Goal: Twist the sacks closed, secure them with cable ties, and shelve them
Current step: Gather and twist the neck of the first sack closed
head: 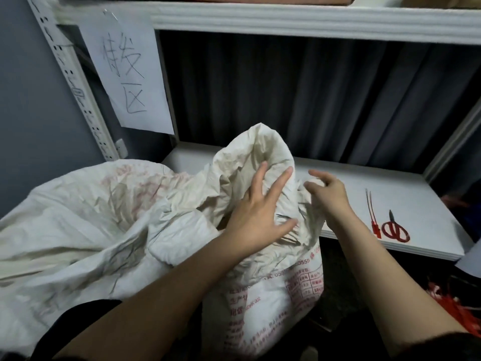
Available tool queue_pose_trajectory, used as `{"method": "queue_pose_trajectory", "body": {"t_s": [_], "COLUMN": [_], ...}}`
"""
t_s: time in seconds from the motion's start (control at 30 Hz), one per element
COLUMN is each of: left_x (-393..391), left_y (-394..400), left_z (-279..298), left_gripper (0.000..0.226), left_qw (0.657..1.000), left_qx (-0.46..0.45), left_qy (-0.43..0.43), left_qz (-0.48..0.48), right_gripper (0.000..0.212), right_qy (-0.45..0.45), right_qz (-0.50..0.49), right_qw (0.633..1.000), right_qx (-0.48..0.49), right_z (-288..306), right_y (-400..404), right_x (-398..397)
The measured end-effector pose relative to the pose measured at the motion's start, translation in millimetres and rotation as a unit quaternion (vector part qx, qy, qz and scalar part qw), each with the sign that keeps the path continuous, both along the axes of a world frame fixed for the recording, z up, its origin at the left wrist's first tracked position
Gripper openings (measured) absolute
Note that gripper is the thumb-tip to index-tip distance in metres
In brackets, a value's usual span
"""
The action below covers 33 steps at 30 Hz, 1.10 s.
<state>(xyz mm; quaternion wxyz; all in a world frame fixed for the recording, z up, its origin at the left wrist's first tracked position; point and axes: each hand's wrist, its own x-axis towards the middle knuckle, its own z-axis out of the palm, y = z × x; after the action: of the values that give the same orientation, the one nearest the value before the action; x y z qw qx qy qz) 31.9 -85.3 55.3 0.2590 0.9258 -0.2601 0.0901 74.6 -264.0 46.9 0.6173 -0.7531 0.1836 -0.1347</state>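
Observation:
A white woven sack [263, 287] with red print stands in front of the shelf [406, 204], its crumpled open top rising above the shelf edge. My left hand [263, 204] lies spread on the sack's neck, fingers straight. My right hand [326, 190] hovers at the right side of the neck, fingers loosely curved, touching the fabric at most lightly. A second white sack [78, 222] lies slumped at the left. Red cable ties [373, 217] lie on the shelf to the right.
Red-handled scissors [394, 227] lie beside the cable ties near the shelf's front edge. A handwritten paper sign [127, 71] hangs on the left upright. A dark curtain [312, 100] backs the shelf. More red ties [458, 308] lie low at the right.

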Motion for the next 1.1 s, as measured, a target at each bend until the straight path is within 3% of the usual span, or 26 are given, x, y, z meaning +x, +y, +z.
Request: {"method": "queue_pose_trajectory", "body": {"t_s": [0.1, 0.27, 0.33, 0.43, 0.5, 0.6, 0.63, 0.7, 0.77, 0.83, 0.9, 0.97, 1.03, 1.1], "left_x": [23, 33, 34, 40, 40, 30, 27, 18, 0, -17, -20, -14, -7, -5], "left_y": [4, 6, 3, -1, 1, 6, 8, 11, 10, 1, -9, -9, 0, 9], "left_z": [4, 18, 26, 42, 54, 60, 60, 59, 61, 63, 54, 45, 40, 41], "left_gripper": [0.086, 0.057, 0.047, 0.036, 0.032, 0.017, 0.018, 0.032, 0.040, 0.049, 0.063, 0.057, 0.040, 0.030], "left_qw": [0.999, 1.000, 0.995, 0.966, 0.945, 0.909, 0.903, 0.945, 0.981, 0.981, 0.975, 0.974, 0.984, 0.997], "left_qx": [0.011, 0.020, 0.033, -0.028, -0.050, -0.186, -0.240, -0.262, -0.168, -0.028, 0.079, 0.096, 0.055, -0.047], "left_qy": [0.004, 0.017, 0.087, 0.252, 0.316, 0.367, 0.353, 0.196, -0.049, -0.165, -0.165, -0.138, -0.110, 0.003], "left_qz": [0.051, -0.014, -0.034, -0.057, -0.062, -0.061, -0.048, 0.017, 0.085, 0.097, 0.123, 0.149, 0.126, 0.053], "right_gripper": [0.033, 0.042, 0.046, 0.047, 0.046, 0.044, 0.043, 0.040, 0.037, 0.035, 0.033, 0.031, 0.028, 0.023], "right_qy": [-0.059, -0.158, -0.180, -0.204, -0.228, -0.252, -0.249, -0.235, -0.215, -0.206, -0.213, -0.221, -0.227, -0.237], "right_qz": [-0.003, 0.024, 0.025, 0.044, 0.055, 0.035, 0.018, -0.024, -0.045, -0.031, -0.007, 0.003, -0.004, -0.010], "right_qw": [0.998, 0.987, 0.983, 0.978, 0.972, 0.966, 0.968, 0.972, 0.976, 0.978, 0.977, 0.975, 0.973, 0.972], "right_qx": [0.016, -0.016, -0.022, -0.028, -0.031, -0.040, -0.036, -0.020, -0.002, 0.012, 0.023, 0.031, 0.040, 0.012], "right_z": [31, 89, 110, 135, 150, 170, 175, 182, 185, 186, 188, 188, 185, 178], "right_y": [5, 22, 29, 39, 46, 45, 42, 33, 30, 34, 42, 46, 41, 32], "right_x": [-1, -1, -2, -8, -13, -11, -8, 0, 8, 13, 14, 11, 9, 8]}}
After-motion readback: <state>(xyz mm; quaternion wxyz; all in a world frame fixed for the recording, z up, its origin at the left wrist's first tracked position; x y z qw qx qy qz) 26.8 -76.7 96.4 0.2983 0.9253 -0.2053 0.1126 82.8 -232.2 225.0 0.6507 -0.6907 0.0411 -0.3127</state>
